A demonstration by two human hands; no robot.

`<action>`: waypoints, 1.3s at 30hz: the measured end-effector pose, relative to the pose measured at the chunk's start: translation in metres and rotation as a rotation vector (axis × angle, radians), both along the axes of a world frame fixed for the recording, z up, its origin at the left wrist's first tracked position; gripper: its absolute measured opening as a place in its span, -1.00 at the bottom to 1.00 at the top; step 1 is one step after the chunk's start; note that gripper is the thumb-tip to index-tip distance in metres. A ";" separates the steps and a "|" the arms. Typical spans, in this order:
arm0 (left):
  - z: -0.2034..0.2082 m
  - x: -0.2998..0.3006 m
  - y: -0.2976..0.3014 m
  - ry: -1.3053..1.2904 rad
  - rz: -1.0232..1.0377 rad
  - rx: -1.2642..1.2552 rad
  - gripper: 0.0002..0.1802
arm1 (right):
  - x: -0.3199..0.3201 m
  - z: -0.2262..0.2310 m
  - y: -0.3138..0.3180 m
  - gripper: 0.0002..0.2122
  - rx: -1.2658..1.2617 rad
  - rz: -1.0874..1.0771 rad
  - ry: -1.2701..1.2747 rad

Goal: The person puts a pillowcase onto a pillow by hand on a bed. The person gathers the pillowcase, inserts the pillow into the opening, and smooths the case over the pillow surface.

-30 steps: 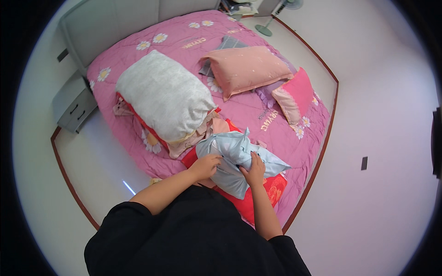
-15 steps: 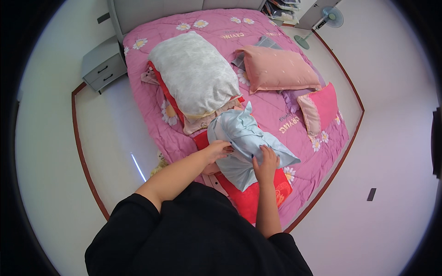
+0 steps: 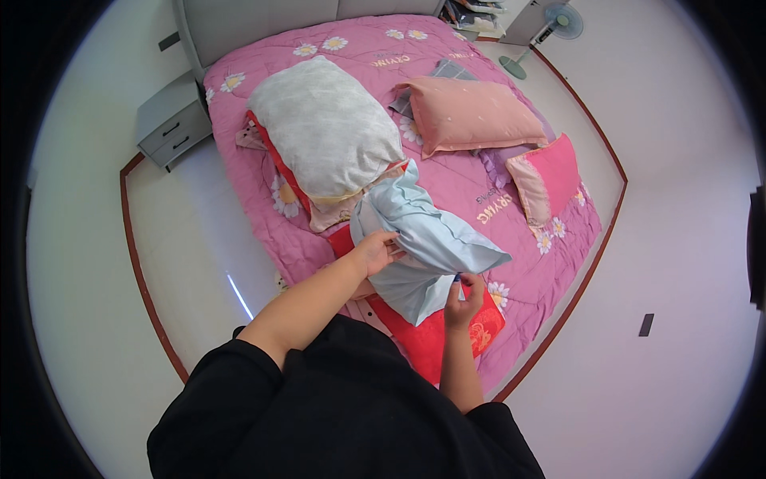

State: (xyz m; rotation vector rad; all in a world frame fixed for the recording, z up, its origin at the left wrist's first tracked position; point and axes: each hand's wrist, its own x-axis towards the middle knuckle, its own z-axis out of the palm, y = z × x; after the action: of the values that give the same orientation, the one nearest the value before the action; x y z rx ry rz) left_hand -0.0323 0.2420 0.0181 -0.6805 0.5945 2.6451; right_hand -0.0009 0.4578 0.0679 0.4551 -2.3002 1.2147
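A light blue pillowcase [image 3: 423,231], creased and loosely draped, lies across the near part of the bed in front of me. On its left side my left hand [image 3: 377,253] has its fingers curled into the cloth. My right hand [image 3: 465,302] pinches the pillowcase's lower right edge between thumb and fingers. Beneath the blue cloth lies a red fabric piece [image 3: 423,351] with a gold pattern, partly covered. Whether anything is inside the pillowcase cannot be made out.
A grey-white pillow [image 3: 327,128] rests on a stack at the left of the bed. To the right lie a salmon pillow [image 3: 475,116] and a pink-and-cream pillow [image 3: 550,180], on a pink floral quilt [image 3: 359,32]. A grey nightstand [image 3: 171,120] and a fan [image 3: 562,22] stand beside the bed.
My right hand has come off the top of the blue cloth and moved down to its right edge, where it pinches. The cloth's right part is more spread and lifted.
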 end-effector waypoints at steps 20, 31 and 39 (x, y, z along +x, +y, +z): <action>0.173 -0.041 0.022 0.523 -0.059 0.080 -0.60 | -0.033 0.046 -0.044 -0.87 0.660 0.163 0.096; 0.309 -0.037 0.014 1.040 0.003 0.022 -0.75 | -0.031 0.174 -0.070 -0.91 -0.090 0.298 0.096; 0.179 -0.050 0.012 0.407 0.020 -0.267 -0.82 | -0.037 0.089 -0.083 -0.91 0.245 0.245 0.079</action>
State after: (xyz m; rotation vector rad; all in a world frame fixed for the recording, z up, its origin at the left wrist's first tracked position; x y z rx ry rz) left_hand -0.0820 0.2541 0.1973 -0.2084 1.0711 2.7656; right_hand -0.0375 0.3748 0.1566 0.8786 -2.3867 1.0029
